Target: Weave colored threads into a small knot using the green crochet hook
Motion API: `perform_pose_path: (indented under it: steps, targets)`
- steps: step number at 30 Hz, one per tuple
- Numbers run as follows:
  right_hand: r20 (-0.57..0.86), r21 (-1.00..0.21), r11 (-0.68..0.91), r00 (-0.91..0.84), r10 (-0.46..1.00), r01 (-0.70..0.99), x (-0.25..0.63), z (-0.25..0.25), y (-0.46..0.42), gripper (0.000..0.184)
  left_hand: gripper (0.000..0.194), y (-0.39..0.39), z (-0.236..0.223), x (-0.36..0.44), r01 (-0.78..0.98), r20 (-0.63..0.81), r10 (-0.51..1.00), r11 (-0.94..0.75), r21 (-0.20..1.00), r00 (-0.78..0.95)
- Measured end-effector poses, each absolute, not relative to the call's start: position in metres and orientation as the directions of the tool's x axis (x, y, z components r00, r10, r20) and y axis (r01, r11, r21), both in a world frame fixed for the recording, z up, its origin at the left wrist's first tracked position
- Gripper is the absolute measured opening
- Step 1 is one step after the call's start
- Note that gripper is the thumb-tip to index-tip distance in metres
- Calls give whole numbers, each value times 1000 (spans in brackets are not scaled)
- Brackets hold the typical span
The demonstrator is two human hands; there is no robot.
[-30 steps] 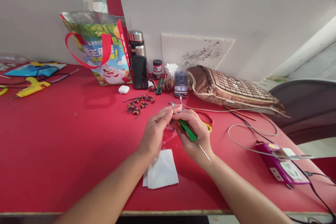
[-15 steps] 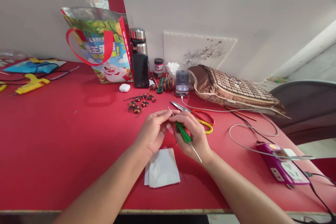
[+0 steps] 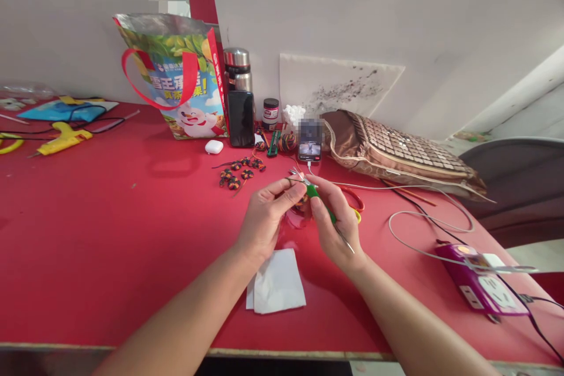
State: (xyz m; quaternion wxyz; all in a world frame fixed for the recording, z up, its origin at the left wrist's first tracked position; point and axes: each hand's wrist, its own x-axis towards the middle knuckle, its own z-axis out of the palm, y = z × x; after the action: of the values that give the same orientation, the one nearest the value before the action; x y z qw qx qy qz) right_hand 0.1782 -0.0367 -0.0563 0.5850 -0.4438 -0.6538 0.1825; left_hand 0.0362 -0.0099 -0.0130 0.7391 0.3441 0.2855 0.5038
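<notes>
My right hand is closed around the green handle of a crochet hook, whose thin metal ends show at both sides of the grip. Facing it, my left hand pinches a small piece of dark and orange yarn work, mostly covered by the fingers. A dark yarn strand runs from the left fingertips to the hook's upper end. Just behind the right hand lie scissors with red and yellow handles, partly hidden. Beyond the left hand rests a string of knotted yarn flowers.
Folded white tissue lies between my forearms. Along the back stand a shopping bag, black phone, steel flask and lit phone. A brown bag, charging cable and purple power strip occupy the right; a glue gun is left.
My hands have parted slightly, and the hook's upper end has shifted right. The yarn piece and strand now show between them. The whole view has swung a little left.
</notes>
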Motion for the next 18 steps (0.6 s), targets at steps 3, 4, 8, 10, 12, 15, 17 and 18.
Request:
perform_pose_path:
  steps: [3,4,8,10,12,15,17,18]
  targets:
    - [611,-758,547,92,787,354,178,-55,-37,34,39,-10,-13,36,-540,-91,938,270,797,334]
    - [616,-754,551,90,783,358,178,-54,-37,33,40,-10,-13,36,-544,-95,944,263,797,317]
    - [645,-733,577,101,757,359,177,-50,-40,28,36,-8,-15,36,-572,-54,958,212,793,281]
    - [651,-738,591,115,750,325,176,-48,-42,27,31,-8,-15,36,-580,-18,951,204,788,310]
    - [637,-759,588,133,759,281,174,-46,-43,26,28,-9,-13,36,-588,12,944,196,785,331]
    - [610,-788,572,163,776,227,172,-42,-46,26,25,-11,-10,36,-609,22,941,199,768,336]
    - [603,-796,575,176,778,188,170,-40,-47,26,24,-11,-9,36,-625,13,941,214,751,338]
    - [599,-800,577,179,780,164,169,-39,-47,27,24,-11,-9,36,-627,5,942,220,747,337]
